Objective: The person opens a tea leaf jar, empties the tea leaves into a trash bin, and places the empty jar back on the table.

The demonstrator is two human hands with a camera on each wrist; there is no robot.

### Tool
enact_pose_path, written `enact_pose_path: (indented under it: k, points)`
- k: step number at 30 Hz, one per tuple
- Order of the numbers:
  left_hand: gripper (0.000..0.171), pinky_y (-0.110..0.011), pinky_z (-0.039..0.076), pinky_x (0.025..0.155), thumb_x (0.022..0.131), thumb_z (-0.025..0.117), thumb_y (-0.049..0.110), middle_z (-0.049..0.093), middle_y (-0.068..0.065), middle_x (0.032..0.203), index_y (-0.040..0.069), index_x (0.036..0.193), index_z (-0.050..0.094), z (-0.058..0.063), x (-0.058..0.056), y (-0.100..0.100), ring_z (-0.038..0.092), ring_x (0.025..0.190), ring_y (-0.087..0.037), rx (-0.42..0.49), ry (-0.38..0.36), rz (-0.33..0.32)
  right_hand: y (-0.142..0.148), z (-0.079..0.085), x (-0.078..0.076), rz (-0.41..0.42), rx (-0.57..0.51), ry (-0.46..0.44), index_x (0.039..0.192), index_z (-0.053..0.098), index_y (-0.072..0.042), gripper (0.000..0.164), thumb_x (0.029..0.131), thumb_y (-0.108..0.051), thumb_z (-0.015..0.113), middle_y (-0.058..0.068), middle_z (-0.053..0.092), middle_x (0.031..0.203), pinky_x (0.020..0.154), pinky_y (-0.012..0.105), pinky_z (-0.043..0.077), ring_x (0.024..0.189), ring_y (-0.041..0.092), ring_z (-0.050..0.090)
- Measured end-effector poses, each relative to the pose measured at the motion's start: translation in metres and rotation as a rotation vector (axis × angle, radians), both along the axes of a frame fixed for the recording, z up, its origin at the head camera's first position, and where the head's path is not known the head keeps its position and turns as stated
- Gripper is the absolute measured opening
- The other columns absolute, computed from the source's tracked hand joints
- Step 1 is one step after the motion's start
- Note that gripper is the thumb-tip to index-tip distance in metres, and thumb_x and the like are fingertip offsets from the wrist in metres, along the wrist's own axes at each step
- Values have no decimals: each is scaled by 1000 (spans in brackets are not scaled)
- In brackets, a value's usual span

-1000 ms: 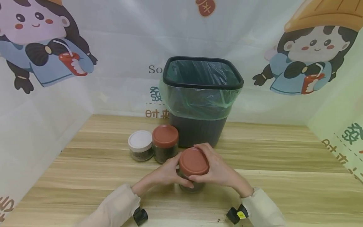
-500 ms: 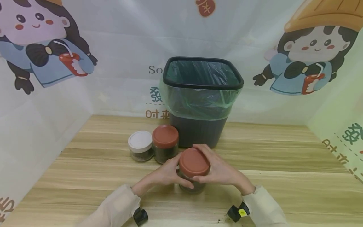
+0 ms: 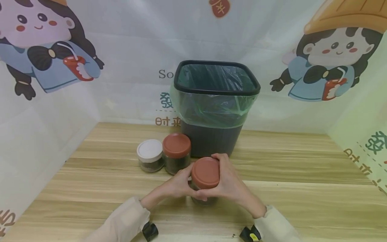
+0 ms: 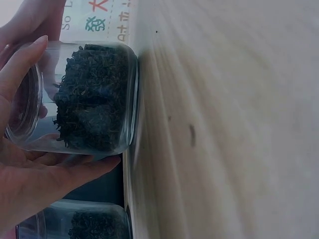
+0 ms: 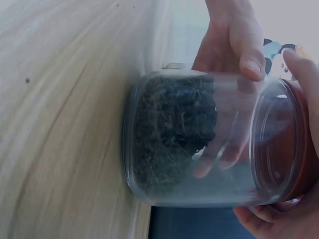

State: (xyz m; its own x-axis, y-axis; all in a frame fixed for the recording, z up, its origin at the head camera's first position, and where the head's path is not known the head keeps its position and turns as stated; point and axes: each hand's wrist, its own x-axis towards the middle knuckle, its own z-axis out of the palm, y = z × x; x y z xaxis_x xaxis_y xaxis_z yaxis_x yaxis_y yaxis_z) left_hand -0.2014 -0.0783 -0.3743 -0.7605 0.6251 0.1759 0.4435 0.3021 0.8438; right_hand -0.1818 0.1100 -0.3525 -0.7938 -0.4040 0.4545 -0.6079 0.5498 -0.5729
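Note:
A clear glass jar with a red-brown lid [image 3: 205,173] stands upright on the table, in front of a bin. Dark dried leaves [image 4: 94,99], like loose tea, fill its lower part. My left hand [image 3: 179,185] grips the glass body from the left, thumb across the front. On the right, my right hand [image 3: 229,183] holds the lid, its fingers round the far side and its thumb at the near side. Both thumbs come close together in front of the jar. In the right wrist view the lid [image 5: 304,149] sits on the jar's mouth, partly hidden by the fingers.
Behind and left stand a second jar with a red-brown lid [image 3: 176,145] and a shorter jar with a white lid [image 3: 149,150]. A dark bin [image 3: 211,139] with a green liner stands at the back against a printed cloth. Small dark specks [image 3: 234,235] lie near the table's front.
My right hand has turned clockwise about the lid: its thumb shifted left and its far fingers right. The left hand and the jar have stayed in place.

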Motion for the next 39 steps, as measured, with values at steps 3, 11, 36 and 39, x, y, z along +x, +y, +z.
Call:
enact_pose_path:
  k: [3,11,36,39]
  points:
    - [89,-39,36,97,61,82,19,46,-5,127,11,134,32,-1,0,0,44,117,-19,2,13,-4,-2,-1,0,-20,-1,35,118,36,-1,90,52,-39,83,8,44,107,77,35,47,92,17,50]
    - [87,-38,36,97,61,82,19,46,-5,126,10,133,33,-2,0,0,44,117,-20,-4,5,0,2,1,-1,62,20,1,122,36,-3,84,58,-34,81,7,44,112,80,37,47,97,18,48]
    - [92,-37,37,96,62,81,19,44,-3,130,12,137,28,0,0,-1,42,119,-19,0,-38,-13,20,10,-11,265,-41,-251,135,31,-11,82,67,-20,78,5,45,122,87,43,42,108,21,48]
    - [93,-37,37,96,62,81,19,43,-2,131,13,137,27,1,-1,-1,41,120,-17,1,-53,-17,21,11,-12,284,-59,-283,135,31,-11,81,68,-19,77,5,44,124,89,44,41,110,22,47]
